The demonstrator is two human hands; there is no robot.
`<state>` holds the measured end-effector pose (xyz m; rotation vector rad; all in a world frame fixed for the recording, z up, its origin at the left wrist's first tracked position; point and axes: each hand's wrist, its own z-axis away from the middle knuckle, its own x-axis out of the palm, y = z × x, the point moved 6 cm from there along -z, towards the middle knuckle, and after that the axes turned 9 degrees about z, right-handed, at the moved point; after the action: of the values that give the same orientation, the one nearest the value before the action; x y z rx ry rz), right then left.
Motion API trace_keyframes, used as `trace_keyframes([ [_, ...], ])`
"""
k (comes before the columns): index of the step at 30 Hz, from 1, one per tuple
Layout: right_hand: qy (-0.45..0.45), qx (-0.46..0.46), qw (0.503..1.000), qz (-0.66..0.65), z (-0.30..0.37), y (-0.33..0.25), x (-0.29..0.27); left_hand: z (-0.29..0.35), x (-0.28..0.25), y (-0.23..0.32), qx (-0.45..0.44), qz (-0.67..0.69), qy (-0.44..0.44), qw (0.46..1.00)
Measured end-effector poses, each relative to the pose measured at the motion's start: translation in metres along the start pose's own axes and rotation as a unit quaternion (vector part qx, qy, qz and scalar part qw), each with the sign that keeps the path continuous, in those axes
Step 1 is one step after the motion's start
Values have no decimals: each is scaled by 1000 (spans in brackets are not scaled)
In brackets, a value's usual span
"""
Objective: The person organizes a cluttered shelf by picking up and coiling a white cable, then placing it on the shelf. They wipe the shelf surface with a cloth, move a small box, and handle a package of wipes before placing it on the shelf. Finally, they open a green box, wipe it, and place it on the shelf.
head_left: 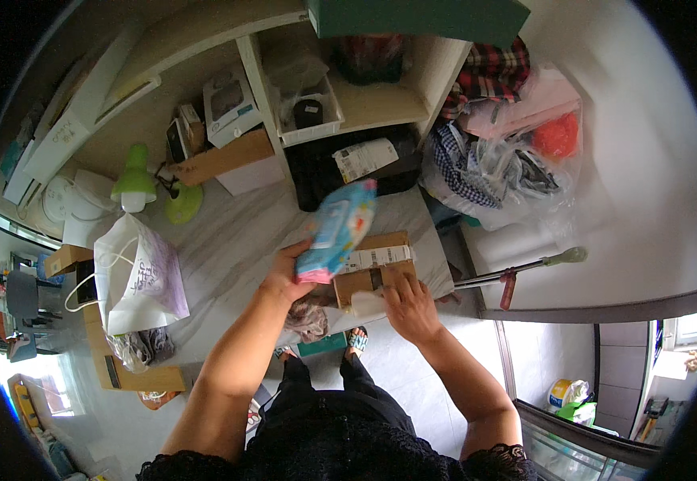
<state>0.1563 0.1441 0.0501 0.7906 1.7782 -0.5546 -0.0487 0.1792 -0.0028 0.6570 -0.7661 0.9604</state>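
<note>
My left hand [286,274] is wrapped round the lower end of a soft blue packet [337,228] with pink ends, much like a pack of wipes. The packet is tilted above the table, its far end slightly blurred. Beneath and to its right lies a brown cardboard box [352,285] with a white label [376,257]. Over the box's near right part, my right hand [412,311] has its fingers bent down. A thin whitish piece [367,303] shows at those fingers, seemingly pinched; its kind is unclear. Beside the box, a crumpled brownish cloth or bag [307,321] rests at the table edge.
The marbled table [236,232] carries a white paper bag [136,276] and a green desk lamp [134,178] on the left. A black package [400,164] lies below the shelf at the back. Bagged clothes [509,160] and metal rods [493,278] are at right.
</note>
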Motion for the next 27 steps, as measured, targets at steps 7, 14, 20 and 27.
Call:
trace_keyframes([
  [7, -65, 111, 992, 8, -23, 32, 69, 33, 7, 24, 35, -66, -82, 994],
  [14, 80, 492, 832, -241, 70, 148, 79, -5, 4, -19, -50, -388, -105, 914],
  [20, 74, 520, 741, -419, 68, 124, 69, -59, 16, -3, 124, -775, -31, 619],
  [27, 24, 345, 916, -205, -5, 51, 21, -32, 3, -4, 243, -785, 125, 556],
])
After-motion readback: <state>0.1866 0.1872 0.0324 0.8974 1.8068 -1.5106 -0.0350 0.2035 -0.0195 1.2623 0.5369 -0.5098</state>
